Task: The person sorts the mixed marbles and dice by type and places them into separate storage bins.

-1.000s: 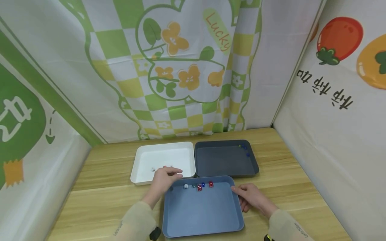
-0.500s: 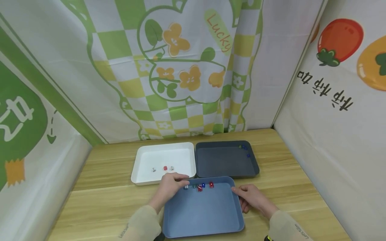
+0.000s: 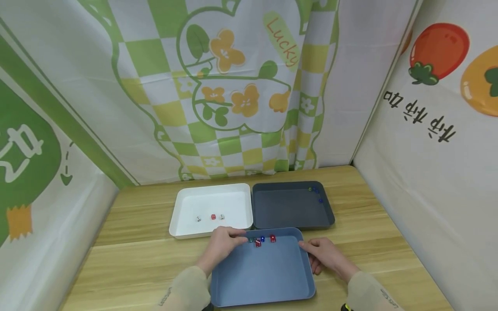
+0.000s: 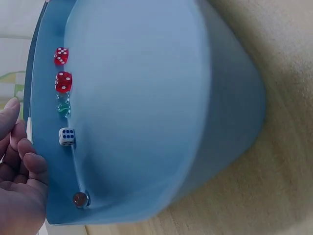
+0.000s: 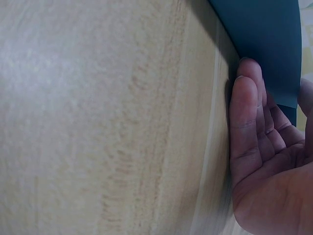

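Observation:
A blue tray [image 3: 264, 276] lies nearest the person. My right hand [image 3: 328, 254] grips its right edge, thumb at the rim and fingers against the outer wall in the right wrist view. Over the tray's far left rim is my left hand [image 3: 222, 245], with nothing held, its fingers relaxed. The left wrist view shows a white die [image 4: 67, 136] with blue pips, two red dice [image 4: 63, 82], a green marble [image 4: 63, 108] and a brown marble [image 4: 80, 199] along the far wall. In the head view the left hand covers the white die. A small blue piece [image 3: 262, 239] sits among them.
Behind, at left, a white tray [image 3: 177, 207] contains a red die [image 3: 213, 217] and two whitish dice. Beside it a dark grey tray [image 3: 280, 211] has several marbles [image 3: 315, 190] at its far right. Printed cloth [image 3: 241, 151] hangs behind the wooden table [image 3: 128, 250].
My left hand has moved right along the blue tray's far rim, uncovering the dice in the white tray and covering the white die. My right hand stays at the blue tray's edge.

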`<control>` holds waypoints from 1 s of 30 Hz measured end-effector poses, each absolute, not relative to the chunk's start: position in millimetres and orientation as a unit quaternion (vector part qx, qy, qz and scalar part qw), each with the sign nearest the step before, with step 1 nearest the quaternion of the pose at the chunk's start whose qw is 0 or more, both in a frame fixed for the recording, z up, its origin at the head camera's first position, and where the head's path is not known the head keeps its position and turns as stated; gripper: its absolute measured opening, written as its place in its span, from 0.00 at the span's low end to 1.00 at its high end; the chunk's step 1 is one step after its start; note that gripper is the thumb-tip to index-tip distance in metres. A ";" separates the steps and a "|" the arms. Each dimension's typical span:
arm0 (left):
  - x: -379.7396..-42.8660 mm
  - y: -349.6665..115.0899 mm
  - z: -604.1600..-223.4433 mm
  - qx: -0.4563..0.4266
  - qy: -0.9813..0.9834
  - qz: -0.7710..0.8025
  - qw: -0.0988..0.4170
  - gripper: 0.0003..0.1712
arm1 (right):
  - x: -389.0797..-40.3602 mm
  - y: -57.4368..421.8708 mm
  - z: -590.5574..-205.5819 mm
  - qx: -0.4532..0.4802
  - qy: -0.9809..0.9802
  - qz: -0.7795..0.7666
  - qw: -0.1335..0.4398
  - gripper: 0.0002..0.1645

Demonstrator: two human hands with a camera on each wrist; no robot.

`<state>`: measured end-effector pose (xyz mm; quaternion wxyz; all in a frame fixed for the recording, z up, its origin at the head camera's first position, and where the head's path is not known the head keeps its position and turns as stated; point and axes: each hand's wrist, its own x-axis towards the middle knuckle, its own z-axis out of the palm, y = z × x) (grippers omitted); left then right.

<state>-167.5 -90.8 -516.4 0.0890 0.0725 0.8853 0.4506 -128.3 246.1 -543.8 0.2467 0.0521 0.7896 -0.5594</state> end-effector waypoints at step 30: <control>-171.1 -90.2 -522.6 0.064 0.895 0.424 0.124 0.15 | -128.7 246.9 -544.7 0.056 0.787 -0.562 0.247 0.31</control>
